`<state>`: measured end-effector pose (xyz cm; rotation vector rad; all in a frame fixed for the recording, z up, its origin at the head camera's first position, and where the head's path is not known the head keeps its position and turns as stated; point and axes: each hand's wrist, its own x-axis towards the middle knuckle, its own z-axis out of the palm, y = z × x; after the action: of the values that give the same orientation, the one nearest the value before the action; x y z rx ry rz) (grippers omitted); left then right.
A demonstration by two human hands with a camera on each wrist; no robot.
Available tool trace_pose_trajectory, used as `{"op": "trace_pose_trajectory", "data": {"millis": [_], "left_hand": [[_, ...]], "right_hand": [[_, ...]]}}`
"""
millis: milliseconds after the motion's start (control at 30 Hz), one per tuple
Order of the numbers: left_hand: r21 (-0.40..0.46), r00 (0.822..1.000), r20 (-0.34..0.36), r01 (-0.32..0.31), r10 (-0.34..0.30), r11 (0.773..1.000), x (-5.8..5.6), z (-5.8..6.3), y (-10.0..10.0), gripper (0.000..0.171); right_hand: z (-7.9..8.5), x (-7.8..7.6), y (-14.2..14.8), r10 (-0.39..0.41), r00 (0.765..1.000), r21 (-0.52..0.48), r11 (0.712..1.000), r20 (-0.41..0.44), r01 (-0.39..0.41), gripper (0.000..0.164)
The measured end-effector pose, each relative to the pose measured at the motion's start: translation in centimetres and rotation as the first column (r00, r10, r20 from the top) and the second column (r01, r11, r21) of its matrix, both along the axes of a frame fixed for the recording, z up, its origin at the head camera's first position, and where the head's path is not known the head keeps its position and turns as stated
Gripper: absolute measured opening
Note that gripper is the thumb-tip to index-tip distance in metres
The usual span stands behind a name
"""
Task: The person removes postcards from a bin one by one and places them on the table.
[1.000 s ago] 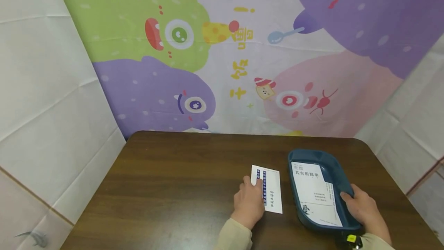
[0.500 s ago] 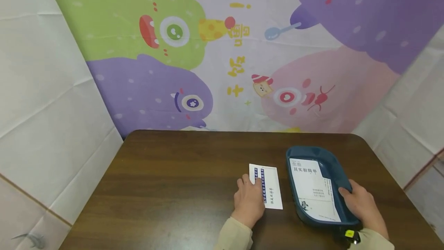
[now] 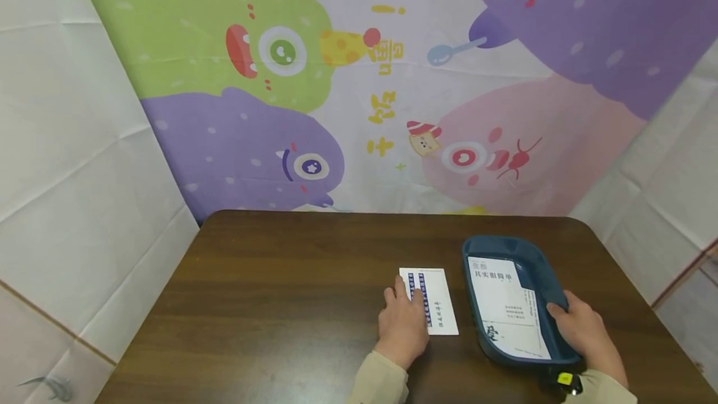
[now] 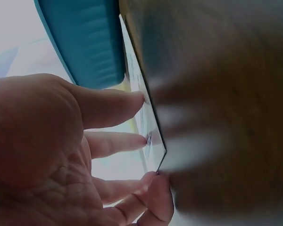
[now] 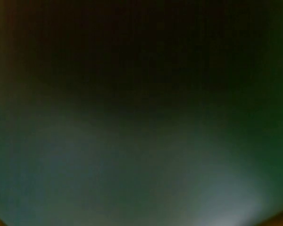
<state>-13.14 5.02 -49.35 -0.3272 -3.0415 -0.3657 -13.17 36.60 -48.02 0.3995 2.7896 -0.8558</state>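
Note:
A white card (image 3: 440,304) with blue and black printed characters lies flat on the table. My left hand (image 3: 402,329) rests over its left side. In the left wrist view the thumb (image 4: 115,107) and a straight finger touch the card's face, while other fingers bend at its near edge. To the right, my right hand (image 3: 591,332) grips the right rim of a dark blue tray (image 3: 541,260), thumb on top and fingers hidden beneath. White printed cards (image 3: 502,304) lie inside the tray. The right wrist view is dark and blurred.
The brown wooden table (image 3: 269,304) extends left of the hands. Behind it hangs a cloth (image 3: 381,186) with cartoon monsters, and pale sheets (image 3: 73,161) flank both sides. A black device with a yellow mark (image 3: 566,380) is at the right wrist.
The white card has turned slightly and its far end has shifted left under my left hand, whose fingers have spread a little. The right hand keeps its grip on the tray.

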Motion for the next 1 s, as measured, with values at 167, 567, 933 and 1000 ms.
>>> {"op": "trace_pose_trajectory", "data": {"millis": [167, 567, 933, 1000], "left_hand": [[0.024, 0.999, -0.029, 0.029, -0.028, 0.999, 0.2, 0.1, -0.5, 0.05], [0.078, 0.989, -0.145, 0.055, -0.043, 0.995, 0.1, 1.8, -0.8, 0.041], [-0.132, 0.809, -0.186, 0.542, -0.557, 0.83, -2.7, 5.8, 9.1, 0.031], [-0.17, 0.841, -0.103, 0.511, -0.531, 0.843, -3.7, 5.3, 10.4, 0.035]], "right_hand": [[-0.2, 0.1, -0.1, -0.003, 1.0, -0.009, 1.0, 0.012, 0.003, 0.064], [-0.4, 0.0, -0.6, -0.005, 1.0, -0.027, 1.0, 0.024, 0.006, 0.066], [-0.1, 0.2, 0.2, 0.033, 0.999, -0.009, 0.999, -0.004, -0.033, 0.062], [-0.1, 0.1, 0.2, 0.036, 0.999, -0.01, 0.999, -0.009, -0.036, 0.062]]}}
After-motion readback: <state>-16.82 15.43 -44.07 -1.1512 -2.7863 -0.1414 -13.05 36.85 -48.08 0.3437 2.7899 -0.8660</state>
